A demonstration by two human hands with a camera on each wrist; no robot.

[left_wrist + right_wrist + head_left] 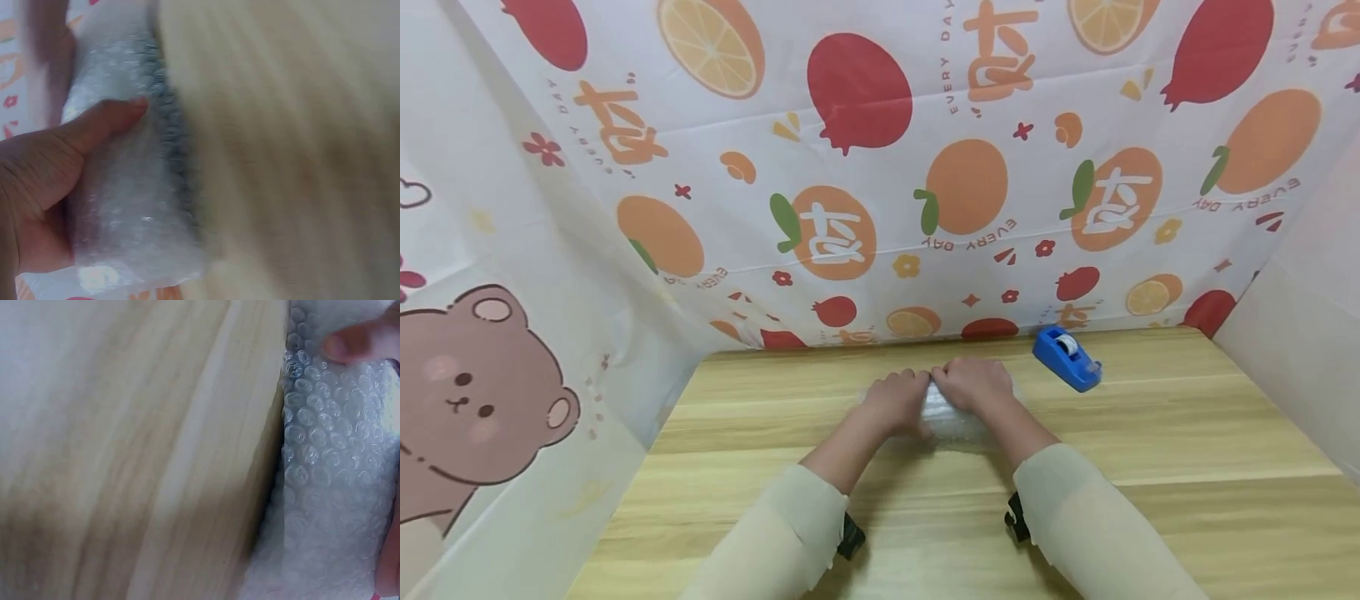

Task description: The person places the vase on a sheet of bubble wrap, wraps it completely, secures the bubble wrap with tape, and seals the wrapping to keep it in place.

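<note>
A bundle of clear bubble wrap lies across the wooden table between both hands, folded or rolled into a flat, long shape. My left hand grips its left part; in the left wrist view the thumb lies over the wrap and the fingers go behind it. At its right part my right hand holds on, the thumb across the bubbled face. Seen from the head, the two hands nearly meet at the far edge. Whatever may be inside the wrap is hidden.
A blue tape dispenser with a roll of tape stands right of the hands, near the back of the table. Behind it hangs a fruit-print cloth, and a bear-print cloth covers the left side.
</note>
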